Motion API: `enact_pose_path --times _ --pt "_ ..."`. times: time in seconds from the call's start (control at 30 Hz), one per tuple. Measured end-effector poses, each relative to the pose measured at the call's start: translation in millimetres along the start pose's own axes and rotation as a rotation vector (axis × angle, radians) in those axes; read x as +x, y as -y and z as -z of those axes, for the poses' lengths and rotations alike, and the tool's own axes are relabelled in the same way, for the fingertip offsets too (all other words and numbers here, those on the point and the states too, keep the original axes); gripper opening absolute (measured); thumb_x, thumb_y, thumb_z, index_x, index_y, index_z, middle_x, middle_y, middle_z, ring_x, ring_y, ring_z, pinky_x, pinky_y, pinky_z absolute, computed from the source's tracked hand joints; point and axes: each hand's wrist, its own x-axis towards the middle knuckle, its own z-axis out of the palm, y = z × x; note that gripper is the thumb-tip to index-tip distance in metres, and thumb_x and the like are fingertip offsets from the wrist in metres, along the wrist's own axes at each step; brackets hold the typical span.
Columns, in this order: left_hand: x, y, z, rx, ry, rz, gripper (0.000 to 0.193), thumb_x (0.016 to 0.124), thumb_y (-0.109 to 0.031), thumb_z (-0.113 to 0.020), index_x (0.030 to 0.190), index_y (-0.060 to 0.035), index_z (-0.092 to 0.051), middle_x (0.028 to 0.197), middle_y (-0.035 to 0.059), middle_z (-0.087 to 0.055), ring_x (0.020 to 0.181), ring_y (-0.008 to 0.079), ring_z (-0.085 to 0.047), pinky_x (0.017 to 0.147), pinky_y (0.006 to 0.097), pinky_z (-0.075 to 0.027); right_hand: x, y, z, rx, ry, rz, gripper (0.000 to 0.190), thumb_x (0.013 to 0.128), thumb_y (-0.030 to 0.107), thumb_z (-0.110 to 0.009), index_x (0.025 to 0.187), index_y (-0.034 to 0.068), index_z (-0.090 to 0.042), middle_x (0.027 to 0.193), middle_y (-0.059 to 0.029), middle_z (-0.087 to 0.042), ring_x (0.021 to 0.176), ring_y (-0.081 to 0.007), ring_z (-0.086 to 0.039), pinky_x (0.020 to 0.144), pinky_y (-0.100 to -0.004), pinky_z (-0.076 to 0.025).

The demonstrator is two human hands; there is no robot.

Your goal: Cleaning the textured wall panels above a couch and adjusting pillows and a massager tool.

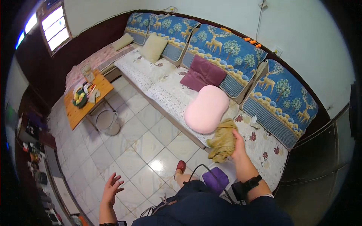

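My right hand (239,146) grips a crumpled olive-yellow cloth (223,139), held up in front of the sofa's near end. Just beyond the cloth, a pink rounded cushion (208,108) lies on the white patterned sofa cover (161,84). A maroon pillow (202,73) rests behind the pink cushion. Below the cloth, close to my body, a purple item (215,180) sits in or on a pale round container, partly hidden by my arm and a black cable. My left hand (111,186) is raised over the tiled floor with its fingers apart and nothing in it.
A wooden table (106,87) at the left holds a green bowl of fruit (80,99) and several small things. Beside it stands a grey bucket (107,122). A white power strip (254,123) with a cable lies on the sofa. A cluttered shelf (42,169) runs along the left edge.
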Motion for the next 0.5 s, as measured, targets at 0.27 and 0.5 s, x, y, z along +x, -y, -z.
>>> enact_pose_path --times 0.27,0.5 --pt "153.3 -184.4 -162.0 0.05 0.522 -0.33 0.117 0.065 -0.05 -0.077 0.148 -0.0214 0.0 0.151 0.0175 -0.013 0.135 0.0336 -0.025 0.095 0.052 -0.038 107.1 -81.2 -186.7 -0.36 0.622 -0.248 0.046 0.087 0.019 -0.06 0.128 0.006 -0.044 0.108 -0.0096 -0.058 0.093 -0.02 -0.06 0.073 -0.037 -0.054" --pt "256.0 -216.5 -163.6 -0.078 0.329 -0.374 0.062 0.063 -0.01 -0.065 0.121 -0.0023 -0.047 0.106 0.0086 -0.054 0.095 0.0222 -0.056 0.081 0.0346 -0.048 196.1 -66.3 -227.7 -1.262 0.947 0.281 0.069 0.083 0.025 -0.066 0.141 0.009 -0.032 0.138 -0.0159 -0.04 0.1 -0.02 -0.058 0.086 -0.03 -0.046"
